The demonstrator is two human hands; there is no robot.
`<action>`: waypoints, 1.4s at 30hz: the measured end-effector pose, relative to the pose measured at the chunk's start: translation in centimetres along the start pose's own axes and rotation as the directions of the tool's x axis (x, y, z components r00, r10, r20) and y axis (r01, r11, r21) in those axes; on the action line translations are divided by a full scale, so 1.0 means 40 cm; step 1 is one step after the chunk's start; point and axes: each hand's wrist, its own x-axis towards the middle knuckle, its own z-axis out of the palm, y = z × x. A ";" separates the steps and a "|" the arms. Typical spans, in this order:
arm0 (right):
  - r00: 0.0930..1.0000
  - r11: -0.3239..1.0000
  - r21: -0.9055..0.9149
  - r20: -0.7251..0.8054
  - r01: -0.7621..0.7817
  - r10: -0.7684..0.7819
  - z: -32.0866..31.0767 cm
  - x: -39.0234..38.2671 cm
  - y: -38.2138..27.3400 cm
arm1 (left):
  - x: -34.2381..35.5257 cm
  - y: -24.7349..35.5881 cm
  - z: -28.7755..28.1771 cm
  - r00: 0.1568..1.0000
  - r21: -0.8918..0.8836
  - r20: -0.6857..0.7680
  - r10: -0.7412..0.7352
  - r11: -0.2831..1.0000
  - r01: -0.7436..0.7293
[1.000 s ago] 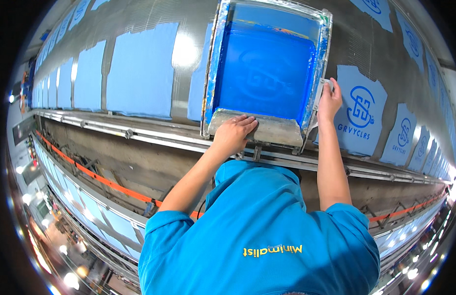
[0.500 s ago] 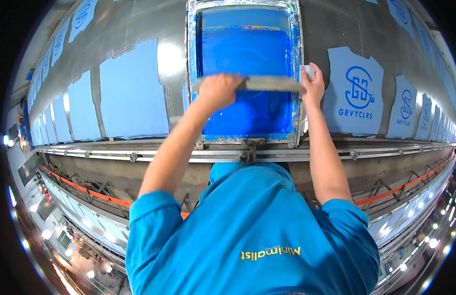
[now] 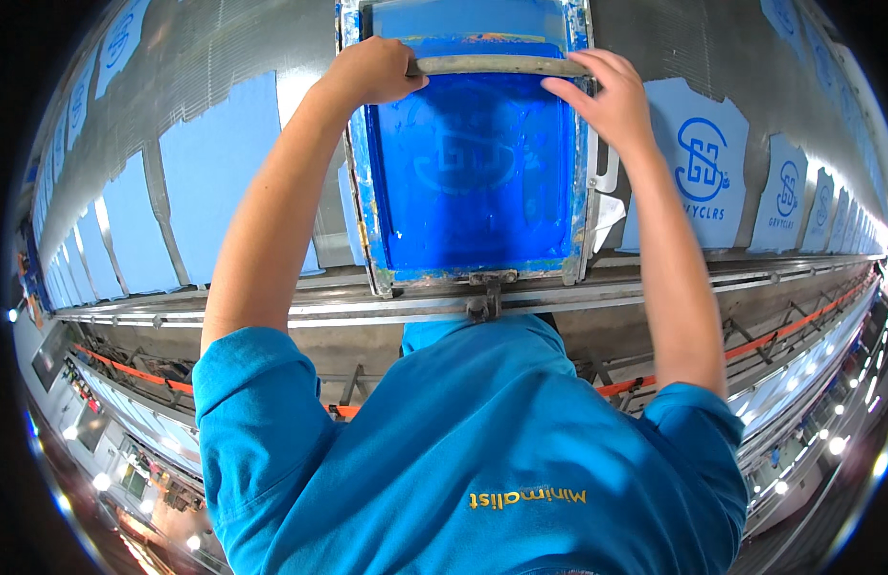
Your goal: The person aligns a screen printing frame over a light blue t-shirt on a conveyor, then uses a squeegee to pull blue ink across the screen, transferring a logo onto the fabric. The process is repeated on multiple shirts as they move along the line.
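Note:
A screen-printing frame (image 3: 580,144) with paint-spattered edges stands in front of me, its mesh coated with wet blue ink (image 3: 463,225). A logo shows through the mesh. Across the far part of the screen lies a squeegee (image 3: 501,65) with a long pale handle. My left hand (image 3: 375,72) is closed around its left end. At the other end my right hand (image 3: 609,96) has thumb and fingers apart, reaching round the squeegee's tip without closing on it; the fingers are slightly blurred.
Plain light-blue fabric pieces (image 3: 224,182) lie on the long grey table to the left. Printed ones (image 3: 698,163) lie to the right. A metal rail (image 3: 367,309) runs along the near edge, with a clamp (image 3: 482,299) at the frame. A white handle (image 3: 607,172) sits on the frame's right side.
My left hand has carried the squeegee to the far end of the screen. My right hand has left the white handle at the frame's side and moved up to the squeegee's right end.

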 end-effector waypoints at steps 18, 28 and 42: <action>0.964 0.962 -0.268 0.237 -0.051 0.117 0.070 -0.323 -0.160 | -0.328 0.129 0.291 0.985 -0.150 -0.153 -0.078 0.987 0.055; 0.937 0.992 -0.127 0.348 0.009 0.036 -0.036 -0.448 -0.244 | -0.491 0.200 0.291 0.996 -0.199 0.086 -0.022 0.979 0.039; 0.908 0.919 -0.368 0.319 -0.144 0.270 0.112 0.149 -0.054 | 0.049 -0.030 -0.022 0.995 0.003 -0.044 -0.092 0.996 0.092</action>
